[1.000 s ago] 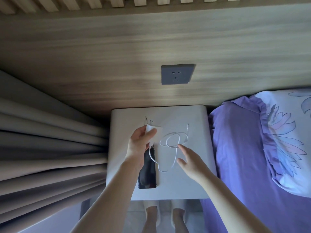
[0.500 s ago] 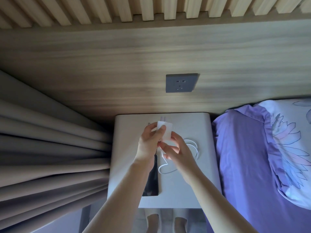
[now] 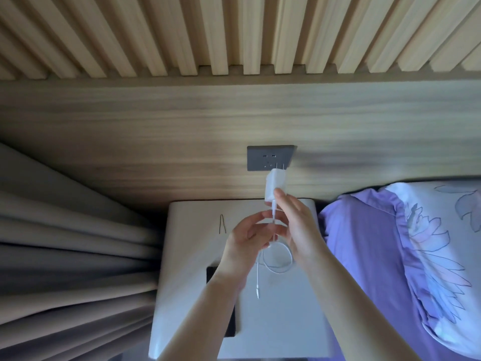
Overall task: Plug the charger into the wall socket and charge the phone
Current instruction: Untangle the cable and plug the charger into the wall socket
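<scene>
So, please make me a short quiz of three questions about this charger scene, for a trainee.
1. True or false: the prongs of the charger are already fully inside the wall socket.
2. Which hand grips the charger body? A) the right hand B) the left hand C) neither
3. Fill in: the free end of the cable hangs over the ____.

Key:
1. False; the prongs are still visible, just at the socket's lower edge.
2. A; the left hand only holds the cable below the charger.
3. Nightstand, where the phone also lies, partly hidden by the left arm.
</scene>
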Demonstrator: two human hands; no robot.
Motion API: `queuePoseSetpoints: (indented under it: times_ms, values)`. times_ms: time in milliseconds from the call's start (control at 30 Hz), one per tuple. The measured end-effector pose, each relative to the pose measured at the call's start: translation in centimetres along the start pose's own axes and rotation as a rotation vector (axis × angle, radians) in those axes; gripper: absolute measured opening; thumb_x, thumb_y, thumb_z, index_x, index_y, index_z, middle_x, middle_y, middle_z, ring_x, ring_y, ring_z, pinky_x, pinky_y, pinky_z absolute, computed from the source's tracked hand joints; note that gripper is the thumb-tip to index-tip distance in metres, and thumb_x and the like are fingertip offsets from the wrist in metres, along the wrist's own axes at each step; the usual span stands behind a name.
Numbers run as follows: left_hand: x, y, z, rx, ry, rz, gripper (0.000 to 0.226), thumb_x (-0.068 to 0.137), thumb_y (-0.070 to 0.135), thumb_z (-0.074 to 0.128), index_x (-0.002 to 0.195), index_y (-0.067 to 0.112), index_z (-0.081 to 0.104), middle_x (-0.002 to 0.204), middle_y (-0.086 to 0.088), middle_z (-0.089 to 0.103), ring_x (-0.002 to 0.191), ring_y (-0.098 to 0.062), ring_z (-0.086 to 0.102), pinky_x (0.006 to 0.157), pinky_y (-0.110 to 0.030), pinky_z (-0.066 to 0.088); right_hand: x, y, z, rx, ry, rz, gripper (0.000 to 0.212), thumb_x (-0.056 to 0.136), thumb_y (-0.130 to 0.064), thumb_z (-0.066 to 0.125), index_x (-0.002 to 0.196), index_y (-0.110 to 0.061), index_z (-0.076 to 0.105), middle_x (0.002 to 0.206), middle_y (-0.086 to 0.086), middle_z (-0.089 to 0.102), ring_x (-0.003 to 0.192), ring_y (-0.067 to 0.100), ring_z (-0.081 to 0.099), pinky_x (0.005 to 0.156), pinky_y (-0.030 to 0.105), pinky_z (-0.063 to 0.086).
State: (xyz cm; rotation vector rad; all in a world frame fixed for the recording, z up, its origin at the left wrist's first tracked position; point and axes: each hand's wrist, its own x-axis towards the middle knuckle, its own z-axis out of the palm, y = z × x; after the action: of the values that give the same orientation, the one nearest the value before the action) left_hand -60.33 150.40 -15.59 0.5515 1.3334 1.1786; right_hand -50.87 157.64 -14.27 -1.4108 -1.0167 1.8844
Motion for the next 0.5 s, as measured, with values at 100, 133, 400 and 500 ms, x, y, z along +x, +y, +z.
queuePoseSetpoints:
  times_ms: [100,133,400,500]
  values:
    - [0.9,0.1,0.0,0.005,-0.003,-0.009,0.029,0.083,0.015,0.069,0.100,0.037,0.066,0.091,0.001,0.076,0.079,-0.006,0.067,0.071,-0.011,0.049,1.1,-0.4,0.3,-0.028,0.045,0.013,0.031,0.082,-0.051,0.061,0.088,-0.022,0.070,0.085,-0.002,0.070,0.076,0.013,0.068,0.056,0.029,0.050]
    - [1.0,-0.1,0.0,0.003,-0.008,-0.026,0.032,0.083,0.015,0.070,0.102,0.039,0.063,0.092,0.004,0.076,0.084,-0.005,0.068,0.072,-0.010,0.049,1.5,-0.5,0.3,-0.047,0.058,0.011,0.028,0.083,-0.050,0.061,0.087,-0.024,0.070,0.083,-0.005,0.070,0.077,0.011,0.068,0.057,0.024,0.050]
    - [0.7,-2.5,-0.9,0.263,0.032,-0.044,0.013,0.086,0.032,0.064,0.080,0.040,0.072,0.087,0.018,0.074,0.094,0.006,0.063,0.083,-0.010,0.040,3.0,-0.5,0.3,-0.131,0.129,0.034,0.027,0.082,-0.051,0.060,0.076,-0.026,0.065,0.078,-0.005,0.071,0.063,0.001,0.067,0.068,0.025,0.047]
    - [0.6,-3.2,-1.5,0.274,-0.008,-0.050,0.015,0.085,0.031,0.065,0.078,0.041,0.073,0.084,0.018,0.074,0.093,-0.001,0.066,0.089,-0.019,0.045,3.3,-0.2,0.1,-0.188,0.145,-0.005,0.030,0.081,-0.053,0.061,0.068,-0.026,0.064,0.074,-0.005,0.069,0.073,0.009,0.068,0.081,0.031,0.047]
